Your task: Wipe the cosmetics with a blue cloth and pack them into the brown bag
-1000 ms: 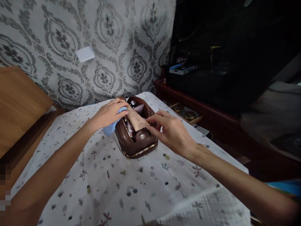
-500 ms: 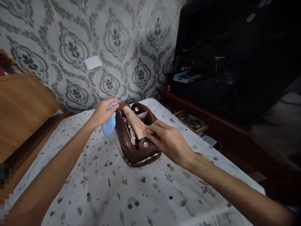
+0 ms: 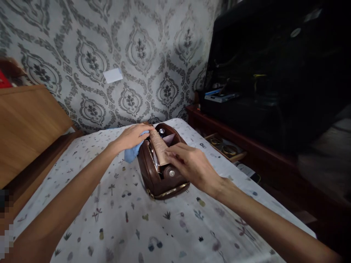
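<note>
A brown leather toiletry bag (image 3: 153, 175) stands open on a white patterned sheet (image 3: 131, 226). A beige tube (image 3: 159, 146) lies slanted in its opening, beside a dark bottle with a silver cap (image 3: 162, 131). My left hand (image 3: 131, 136) is closed on a light blue cloth (image 3: 131, 154) and rests against the bag's far left rim. My right hand (image 3: 189, 166) has its fingers on the lower end of the tube, at the bag's near right side.
A wooden headboard (image 3: 27, 124) rises at the left. Patterned wallpaper with a white note (image 3: 113, 75) fills the back. At the right stand a dark wooden unit (image 3: 246, 142), an open drawer with round things (image 3: 225, 148), and a large black shape above.
My left hand with the blue cloth lifted from the bag's rim, then came back down against it. My right hand slid further onto the tube's lower end. The camera view shifted slightly.
</note>
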Demonstrator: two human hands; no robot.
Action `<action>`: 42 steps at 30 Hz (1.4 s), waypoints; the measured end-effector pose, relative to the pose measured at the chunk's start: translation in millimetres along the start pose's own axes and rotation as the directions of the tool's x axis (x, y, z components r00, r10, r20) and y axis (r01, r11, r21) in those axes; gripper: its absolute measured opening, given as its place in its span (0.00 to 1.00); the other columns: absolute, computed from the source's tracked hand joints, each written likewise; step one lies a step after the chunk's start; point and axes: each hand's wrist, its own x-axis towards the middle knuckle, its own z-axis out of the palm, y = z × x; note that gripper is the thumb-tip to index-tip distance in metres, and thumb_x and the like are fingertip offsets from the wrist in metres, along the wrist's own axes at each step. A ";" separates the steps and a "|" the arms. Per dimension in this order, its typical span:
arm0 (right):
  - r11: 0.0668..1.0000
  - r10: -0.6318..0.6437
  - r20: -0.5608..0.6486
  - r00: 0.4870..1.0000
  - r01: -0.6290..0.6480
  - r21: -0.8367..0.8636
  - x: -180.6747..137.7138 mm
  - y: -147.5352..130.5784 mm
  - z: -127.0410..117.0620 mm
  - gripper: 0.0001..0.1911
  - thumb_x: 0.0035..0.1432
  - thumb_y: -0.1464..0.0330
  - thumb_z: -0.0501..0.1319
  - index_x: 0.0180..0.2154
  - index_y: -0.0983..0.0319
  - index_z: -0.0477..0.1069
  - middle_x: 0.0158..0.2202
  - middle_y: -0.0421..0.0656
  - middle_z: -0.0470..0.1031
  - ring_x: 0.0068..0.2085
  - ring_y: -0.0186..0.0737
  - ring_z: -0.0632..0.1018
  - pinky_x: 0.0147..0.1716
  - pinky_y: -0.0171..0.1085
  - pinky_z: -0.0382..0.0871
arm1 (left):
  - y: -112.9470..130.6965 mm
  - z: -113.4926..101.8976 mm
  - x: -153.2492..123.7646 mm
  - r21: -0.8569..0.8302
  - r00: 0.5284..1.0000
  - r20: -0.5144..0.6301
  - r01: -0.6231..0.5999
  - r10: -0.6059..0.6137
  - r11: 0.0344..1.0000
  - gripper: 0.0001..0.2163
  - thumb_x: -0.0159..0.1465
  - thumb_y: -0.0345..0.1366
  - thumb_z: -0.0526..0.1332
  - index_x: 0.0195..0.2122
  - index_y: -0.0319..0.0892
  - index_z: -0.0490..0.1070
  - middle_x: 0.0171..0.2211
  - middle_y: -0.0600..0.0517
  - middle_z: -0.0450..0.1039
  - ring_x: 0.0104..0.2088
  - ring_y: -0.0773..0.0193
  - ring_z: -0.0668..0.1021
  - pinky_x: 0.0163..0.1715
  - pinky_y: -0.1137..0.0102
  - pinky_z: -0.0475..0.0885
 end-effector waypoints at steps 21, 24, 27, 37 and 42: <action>0.907 0.127 0.263 0.956 -0.005 -0.420 85.6 0.8 -18.0 0.15 0.66 0.70 0.57 0.49 0.60 0.79 0.44 0.48 0.82 0.51 0.49 0.78 0.48 0.42 0.61 | -1.4 8.2 -4.2 0.144 1.000 -0.003 0.019 -0.018 0.989 0.20 0.72 0.39 0.49 0.61 0.45 0.70 0.61 0.47 0.73 0.61 0.52 0.74 0.61 0.59 0.70; 0.913 0.134 0.248 0.960 -0.022 -0.408 83.7 -2.4 -14.7 0.14 0.65 0.71 0.56 0.47 0.62 0.79 0.44 0.50 0.82 0.49 0.50 0.79 0.48 0.42 0.62 | -3.3 9.2 -4.1 0.141 1.000 -0.014 0.006 -0.004 0.990 0.19 0.72 0.40 0.50 0.60 0.45 0.71 0.60 0.47 0.73 0.61 0.53 0.74 0.61 0.59 0.70; 0.941 0.108 0.201 0.973 -0.035 -0.337 78.4 4.1 -11.8 0.14 0.65 0.71 0.57 0.46 0.63 0.80 0.40 0.50 0.82 0.48 0.50 0.79 0.47 0.42 0.65 | -4.1 8.4 -3.9 0.114 1.000 -0.021 -0.001 0.004 0.993 0.20 0.72 0.40 0.50 0.61 0.45 0.71 0.60 0.47 0.73 0.61 0.52 0.74 0.61 0.59 0.70; 0.829 0.346 -0.127 0.930 -0.240 0.505 56.9 56.1 29.1 0.32 0.64 0.50 0.55 0.60 0.63 0.68 0.61 0.54 0.73 0.60 0.53 0.74 0.61 0.54 0.67 | -7.0 38.7 -30.7 -0.192 0.878 -0.435 0.127 -0.200 0.973 0.21 0.72 0.41 0.49 0.61 0.39 0.70 0.61 0.42 0.72 0.62 0.53 0.73 0.64 0.57 0.67; 0.787 0.248 -0.019 0.969 -0.190 0.587 58.9 45.7 34.1 0.35 0.63 0.46 0.55 0.64 0.59 0.66 0.65 0.49 0.70 0.66 0.51 0.70 0.68 0.53 0.59 | -6.6 73.9 -44.8 -0.425 0.791 -0.474 0.180 -0.387 0.887 0.23 0.73 0.45 0.48 0.63 0.40 0.67 0.64 0.42 0.70 0.64 0.53 0.71 0.67 0.54 0.63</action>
